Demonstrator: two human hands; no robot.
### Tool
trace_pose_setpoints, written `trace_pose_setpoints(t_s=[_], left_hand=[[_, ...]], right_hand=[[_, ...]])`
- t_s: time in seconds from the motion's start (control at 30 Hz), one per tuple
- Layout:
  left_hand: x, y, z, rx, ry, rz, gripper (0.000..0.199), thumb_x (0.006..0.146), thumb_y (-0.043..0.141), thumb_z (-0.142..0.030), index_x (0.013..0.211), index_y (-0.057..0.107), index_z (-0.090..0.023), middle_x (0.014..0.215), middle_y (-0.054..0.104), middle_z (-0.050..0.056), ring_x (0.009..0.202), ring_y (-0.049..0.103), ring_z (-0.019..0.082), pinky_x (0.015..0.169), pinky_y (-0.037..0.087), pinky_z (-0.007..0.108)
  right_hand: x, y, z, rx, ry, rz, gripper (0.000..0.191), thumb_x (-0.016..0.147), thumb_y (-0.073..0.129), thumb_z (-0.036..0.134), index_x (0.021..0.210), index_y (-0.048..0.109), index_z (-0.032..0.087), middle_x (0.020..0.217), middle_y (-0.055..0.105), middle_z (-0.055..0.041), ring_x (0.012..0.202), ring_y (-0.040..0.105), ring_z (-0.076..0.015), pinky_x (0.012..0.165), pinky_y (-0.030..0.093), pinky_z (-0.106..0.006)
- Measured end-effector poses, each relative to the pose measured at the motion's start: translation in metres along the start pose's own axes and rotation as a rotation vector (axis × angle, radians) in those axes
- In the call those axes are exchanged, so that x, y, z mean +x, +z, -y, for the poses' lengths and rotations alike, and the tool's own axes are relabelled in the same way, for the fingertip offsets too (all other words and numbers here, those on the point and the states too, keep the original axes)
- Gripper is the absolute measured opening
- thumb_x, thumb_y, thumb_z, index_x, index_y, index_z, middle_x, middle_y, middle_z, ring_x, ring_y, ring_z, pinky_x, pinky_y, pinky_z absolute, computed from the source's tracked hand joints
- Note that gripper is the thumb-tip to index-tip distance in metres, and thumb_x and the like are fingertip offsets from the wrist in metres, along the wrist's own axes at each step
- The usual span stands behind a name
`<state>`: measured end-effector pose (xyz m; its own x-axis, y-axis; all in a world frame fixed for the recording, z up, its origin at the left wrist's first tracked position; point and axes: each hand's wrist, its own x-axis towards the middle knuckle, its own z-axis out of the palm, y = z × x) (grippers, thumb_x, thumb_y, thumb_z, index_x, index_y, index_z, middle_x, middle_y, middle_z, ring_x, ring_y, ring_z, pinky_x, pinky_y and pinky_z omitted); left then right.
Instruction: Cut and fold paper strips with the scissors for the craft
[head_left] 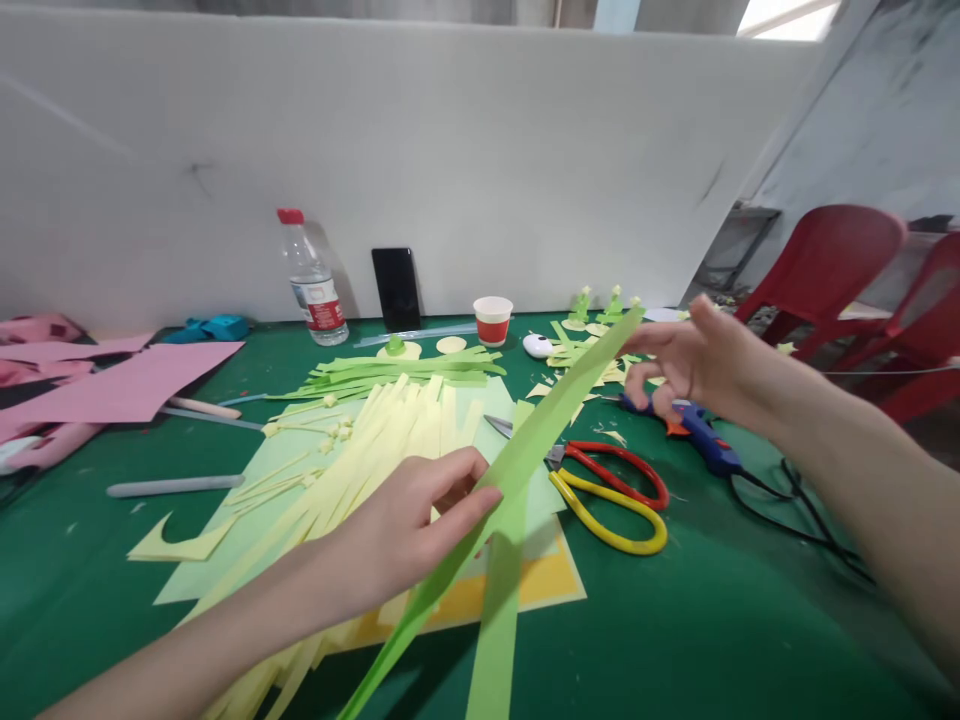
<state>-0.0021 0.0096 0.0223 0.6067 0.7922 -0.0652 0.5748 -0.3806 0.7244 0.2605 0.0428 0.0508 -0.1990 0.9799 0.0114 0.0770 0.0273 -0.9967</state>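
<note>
My left hand (439, 510) is closed in a pinch on a long green paper strip (559, 405). The strip slants from the bottom edge up to the right. Close to its upper end is my right hand (679, 365), with thumb and fingers apart; one fingertip seems to meet the strip's edge. Another green strip (501, 610) hangs or lies below the left hand. Under my left arm spreads a bundle of pale yellow paper strips (375, 450) on light green sheets. Scissors (611, 495) with red and yellow handles lie right of the strip, blades partly hidden behind it.
A blue glue gun (705, 440) with a black cord lies beneath my right hand. Farther back stand a water bottle (315, 290), a black phone (396, 290) and a paper cup (493, 322). Pink sheets (142, 380) lie left; green strips (352, 376) lie behind the yellow ones.
</note>
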Motion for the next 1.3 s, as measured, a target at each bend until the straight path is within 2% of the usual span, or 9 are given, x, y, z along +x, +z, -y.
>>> trace_pose_setpoints(t_s=[0.17,0.3,0.6,0.67,0.73,0.9,1.03,1.17,1.3], left_hand=[[0.000,-0.003,0.000,-0.061,0.000,0.043,0.026,0.083,0.041,-0.036,0.064,0.045,-0.019,0.060,0.052,-0.003,0.055,0.049,0.012,0.054,0.037,0.024],[0.001,-0.007,0.000,-0.141,-0.041,0.133,0.018,0.081,0.048,-0.031,0.070,0.051,-0.018,0.062,0.057,-0.003,0.058,0.053,0.011,0.058,0.041,0.022],[-0.008,-0.041,0.005,0.062,0.070,0.160,0.022,0.081,0.047,-0.021,0.072,0.067,-0.019,0.065,0.069,0.000,0.060,0.062,0.012,0.059,0.047,0.021],[-0.012,-0.053,0.008,0.193,0.066,0.078,0.024,0.081,0.044,-0.017,0.075,0.067,-0.020,0.070,0.071,0.000,0.062,0.065,0.013,0.058,0.048,0.020],[-0.016,-0.061,0.007,0.436,0.061,-0.173,0.023,0.081,0.045,-0.020,0.074,0.067,-0.020,0.073,0.072,0.002,0.063,0.066,0.017,0.055,0.049,0.023],[-0.024,-0.056,-0.026,0.669,0.309,-0.696,0.027,0.086,0.037,-0.026,0.079,0.062,-0.016,0.076,0.070,0.007,0.067,0.065,0.020,0.058,0.051,0.030],[-0.023,-0.039,-0.050,0.607,0.505,-0.863,0.012,0.084,0.047,-0.015,0.085,0.058,-0.020,0.074,0.067,0.001,0.069,0.063,0.015,0.067,0.052,0.026],[-0.011,-0.032,-0.048,0.646,0.636,-0.710,0.014,0.084,0.051,-0.022,0.094,0.061,-0.022,0.092,0.070,0.002,0.093,0.062,0.019,0.087,0.049,0.035],[0.003,-0.032,-0.037,0.560,0.626,-0.623,0.016,0.085,0.051,-0.022,0.097,0.062,-0.021,0.093,0.071,0.001,0.092,0.064,0.017,0.095,0.045,0.037]], right_hand=[[-0.012,0.023,0.000,-0.112,0.033,-0.006,0.013,0.064,0.069,0.029,0.063,0.063,0.019,0.051,0.057,0.0016,0.042,0.050,-0.0070,0.036,0.039,-0.016],[-0.012,0.026,0.002,-0.025,0.102,-0.089,0.016,0.056,0.074,0.025,0.054,0.062,0.015,0.044,0.055,0.0007,0.037,0.048,-0.0073,0.031,0.035,-0.017],[-0.014,-0.021,0.024,0.161,-0.124,-0.499,0.033,0.053,0.076,0.026,0.039,0.047,0.019,0.038,0.048,0.0026,0.035,0.045,-0.0082,0.032,0.034,-0.022],[-0.015,-0.028,0.027,0.203,-0.184,-0.569,0.029,0.054,0.075,0.028,0.043,0.050,0.020,0.039,0.047,0.0035,0.038,0.045,-0.0086,0.033,0.033,-0.021],[-0.017,-0.021,0.028,0.235,-0.202,-0.592,0.025,0.053,0.076,0.029,0.047,0.053,0.021,0.044,0.052,0.0028,0.042,0.048,-0.0099,0.033,0.035,-0.020],[-0.024,0.046,0.022,0.244,-0.073,-0.339,0.022,0.059,0.075,0.035,0.058,0.065,0.015,0.060,0.065,-0.0071,0.049,0.057,-0.0128,0.037,0.045,-0.021],[-0.027,0.087,0.021,0.350,-0.009,-0.097,0.024,0.066,0.069,0.037,0.064,0.065,0.013,0.067,0.067,-0.0083,0.057,0.062,-0.0149,0.038,0.047,-0.018],[-0.025,0.097,0.018,0.350,0.009,0.155,0.020,0.068,0.067,0.035,0.065,0.065,0.015,0.059,0.060,-0.0006,0.046,0.054,-0.0073,0.044,0.048,-0.017],[-0.026,0.094,0.010,0.167,0.007,0.190,0.024,0.074,0.060,0.039,0.063,0.064,0.018,0.056,0.057,0.0005,0.053,0.058,-0.0105,0.052,0.051,-0.020]])
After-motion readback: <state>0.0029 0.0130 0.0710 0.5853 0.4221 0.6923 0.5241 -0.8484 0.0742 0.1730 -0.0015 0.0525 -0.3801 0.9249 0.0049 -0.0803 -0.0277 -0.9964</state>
